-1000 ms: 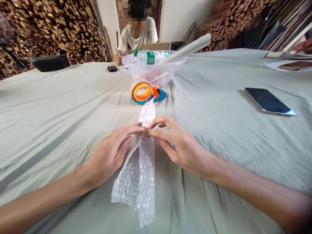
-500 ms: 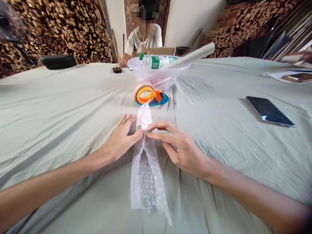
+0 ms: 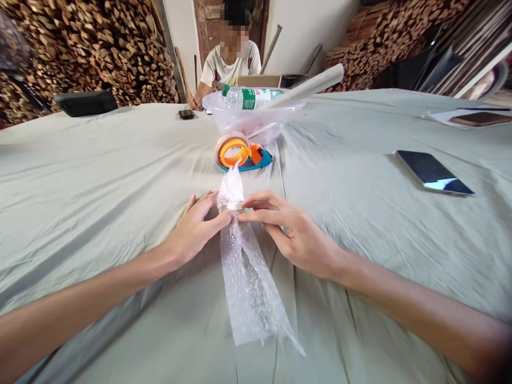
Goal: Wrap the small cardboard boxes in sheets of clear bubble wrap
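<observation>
A strip of clear bubble wrap lies lengthwise on the cloth, gathered narrow in the middle and spread wider toward me. My left hand holds the narrow part from the left, thumb on top and fingers along its edge. From the right, the fingertips of my right hand grip the same part, close to the left thumb; what lies between them is partly hidden. Just beyond the wrap's far tip a roll of tape in an orange dispenser leans over a blue object.
Behind the tape, a translucent plastic basin carries a green-labelled bottle and a long white roll. A phone lies right on the tablecloth. Across the table sits a person near a small dark device. A black case is far left.
The near end of the bubble wrap has swung right, and its split has narrowed. Both hands stay at the gathered part. The view has shifted slightly.
</observation>
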Action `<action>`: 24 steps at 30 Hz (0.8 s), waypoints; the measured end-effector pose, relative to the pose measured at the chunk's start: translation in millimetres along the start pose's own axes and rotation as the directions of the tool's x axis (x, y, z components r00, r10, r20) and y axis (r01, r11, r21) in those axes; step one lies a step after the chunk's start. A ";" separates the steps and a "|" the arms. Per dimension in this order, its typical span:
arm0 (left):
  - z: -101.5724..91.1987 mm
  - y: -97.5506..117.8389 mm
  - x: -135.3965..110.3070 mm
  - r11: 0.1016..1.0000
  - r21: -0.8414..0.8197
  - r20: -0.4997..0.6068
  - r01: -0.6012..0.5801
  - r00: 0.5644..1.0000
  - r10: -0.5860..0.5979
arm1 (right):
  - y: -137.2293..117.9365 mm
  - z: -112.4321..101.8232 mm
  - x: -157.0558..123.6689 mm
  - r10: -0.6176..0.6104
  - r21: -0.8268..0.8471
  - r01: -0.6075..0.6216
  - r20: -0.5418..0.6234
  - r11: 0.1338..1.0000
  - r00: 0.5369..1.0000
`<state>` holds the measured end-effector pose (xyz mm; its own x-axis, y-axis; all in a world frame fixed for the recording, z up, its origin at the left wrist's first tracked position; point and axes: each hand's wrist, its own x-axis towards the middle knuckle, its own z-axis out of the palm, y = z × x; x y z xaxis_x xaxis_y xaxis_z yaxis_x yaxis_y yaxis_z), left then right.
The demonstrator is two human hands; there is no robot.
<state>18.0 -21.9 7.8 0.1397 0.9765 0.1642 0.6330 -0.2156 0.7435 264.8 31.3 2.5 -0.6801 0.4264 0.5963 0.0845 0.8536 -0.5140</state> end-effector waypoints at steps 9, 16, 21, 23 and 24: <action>6.1 7.7 -6.5 0.895 -0.445 -0.052 0.019 0.998 -0.047 | -1.8 5.0 5.2 0.337 0.222 -0.301 -0.144 0.927 0.931; 6.7 7.5 -3.1 0.882 -0.471 -0.052 -0.025 0.999 0.000 | 4.1 5.5 7.8 0.422 0.242 -0.419 0.040 0.875 0.906; 7.0 4.1 -0.2 0.860 -0.510 -0.064 0.007 0.997 -0.047 | -4.9 4.1 12.0 0.323 0.177 -0.325 0.041 0.929 0.946; 6.9 4.5 0.6 0.862 -0.507 -0.076 0.033 0.994 -0.083 | -6.4 3.6 11.7 0.304 0.143 -0.303 0.011 0.942 0.953; 6.3 5.3 1.0 0.865 -0.500 -0.067 0.045 0.994 -0.090 | -7.0 3.1 11.4 0.301 0.128 -0.298 0.001 0.946 0.954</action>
<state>26.3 -22.0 7.9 0.0306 0.9897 0.1395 0.1727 -0.1427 0.9746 254.2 29.3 11.0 -0.6243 0.6628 0.4134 0.1895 0.6419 -0.7430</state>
